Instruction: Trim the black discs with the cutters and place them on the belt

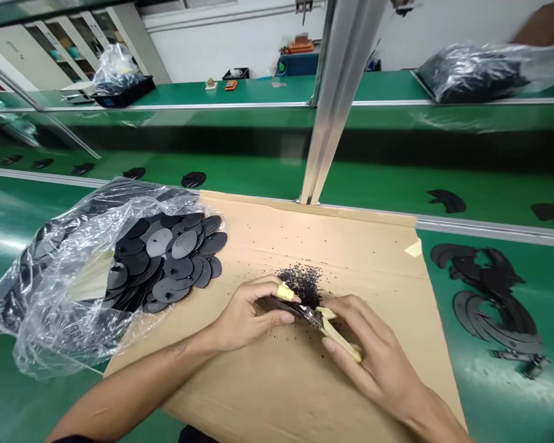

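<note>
My left hand (253, 311), with yellow tape round one finger, pinches a dark disc (273, 303) that is mostly hidden by the fingers. In my right hand (373, 344) is a pair of nippers (339, 341) with pale yellow handles. Their metal jaws meet the edge of the disc; whether they are closed on it I cannot tell. Just beyond the jaws lies a heap of small black bits (302, 283) on the cardboard sheet (277, 381). To the left, many black oval discs (180, 267) spill from a clear plastic bag (69, 289).
Curved black parts (496, 314) lie on the green bench at the right. A metal post (335, 104) rises behind the cardboard. On the green shelf behind, several discs (194, 179) sit left and a curved part (447, 200) right. A wrapped bag (475, 74) rests on the upper shelf.
</note>
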The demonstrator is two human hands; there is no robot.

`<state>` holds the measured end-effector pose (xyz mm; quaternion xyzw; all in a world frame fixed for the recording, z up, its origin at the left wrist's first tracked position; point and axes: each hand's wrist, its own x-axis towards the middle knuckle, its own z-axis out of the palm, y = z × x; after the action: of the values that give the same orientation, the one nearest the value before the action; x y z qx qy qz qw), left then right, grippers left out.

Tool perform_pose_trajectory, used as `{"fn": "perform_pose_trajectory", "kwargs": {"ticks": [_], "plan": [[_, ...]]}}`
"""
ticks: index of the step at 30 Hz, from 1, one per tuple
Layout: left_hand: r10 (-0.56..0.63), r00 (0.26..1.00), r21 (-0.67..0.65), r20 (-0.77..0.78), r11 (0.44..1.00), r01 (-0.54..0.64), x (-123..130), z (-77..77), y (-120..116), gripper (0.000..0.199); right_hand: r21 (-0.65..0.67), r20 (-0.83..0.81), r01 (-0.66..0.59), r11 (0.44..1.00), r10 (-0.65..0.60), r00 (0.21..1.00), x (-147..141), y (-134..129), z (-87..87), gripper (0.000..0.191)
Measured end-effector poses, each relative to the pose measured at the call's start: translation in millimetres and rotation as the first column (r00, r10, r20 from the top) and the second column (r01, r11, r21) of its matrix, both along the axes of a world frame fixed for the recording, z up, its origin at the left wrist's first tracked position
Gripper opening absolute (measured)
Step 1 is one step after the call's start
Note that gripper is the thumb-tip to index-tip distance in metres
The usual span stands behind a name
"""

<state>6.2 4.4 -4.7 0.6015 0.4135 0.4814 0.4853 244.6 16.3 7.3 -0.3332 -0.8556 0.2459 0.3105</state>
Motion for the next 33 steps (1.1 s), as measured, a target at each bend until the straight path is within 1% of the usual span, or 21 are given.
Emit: {"fn": "perform_pose_trajectory", "kwargs": {"ticks": [6, 17, 20, 23, 26, 28, 30, 32, 33], "plan": [[-0.036, 0.999, 0.06, -0.012, 0.998, 0.037, -2, 3.6, 0, 0.02, 0.062, -0.002, 0.032, 0.998, -0.032, 0.999, 1, 0, 1.8, 0.03], [-0.066, 0.998, 0.131, -0.007, 0.989, 0.066, 0, -2.4, -2, 0.021, 0.095, 0.078, -0.019, 0.995, 0.012, 0.997, 6, 1, 10.5, 0.028], [-0.072, 0.997, 0.116, -0.005, 0.991, 0.072, 1, -3.1, -4, 0.022, 0.118, 0.123, -0.021, 0.993, 0.007, 0.992, 8, -1, 12.7, 0.026], [-0.074, 0.997, 0.079, -0.019, 0.994, 0.075, 1, -1.6, -3, 0.022, 0.122, 0.126, -0.02, 0.992, 0.005, 0.992, 9, -3, 12.7, 0.024], [-0.059, 0.996, 0.043, -0.065, 0.997, 0.061, 0, 3.1, -1, 0.023, 0.114, 0.096, 0.009, 0.993, -0.021, 0.995, 7, -1, 8.6, 0.024], [-0.011, 0.993, 0.03, -0.118, 0.999, 0.015, -1, 8.1, -1, 0.023, 0.121, 0.07, 0.057, 0.991, -0.066, 0.995, 6, 0, 5.1, 0.023], [0.039, 0.981, 0.045, -0.191, 0.999, -0.03, 0, 12.2, -6, 0.021, 0.14, 0.054, 0.113, 0.984, -0.121, 0.991, 4, -3, 3.5, 0.022], [0.059, 0.96, 0.078, -0.272, 0.996, -0.039, -1, 10.5, -14, 0.02, 0.164, 0.093, 0.143, 0.976, -0.159, 0.983, 4, -10, 3.4, 0.023], [0.043, 0.949, 0.078, -0.314, 0.997, -0.019, -2, 6.1, -18, 0.022, 0.176, 0.148, 0.145, 0.974, -0.172, 0.974, 4, -14, 3.0, 0.023]]}}
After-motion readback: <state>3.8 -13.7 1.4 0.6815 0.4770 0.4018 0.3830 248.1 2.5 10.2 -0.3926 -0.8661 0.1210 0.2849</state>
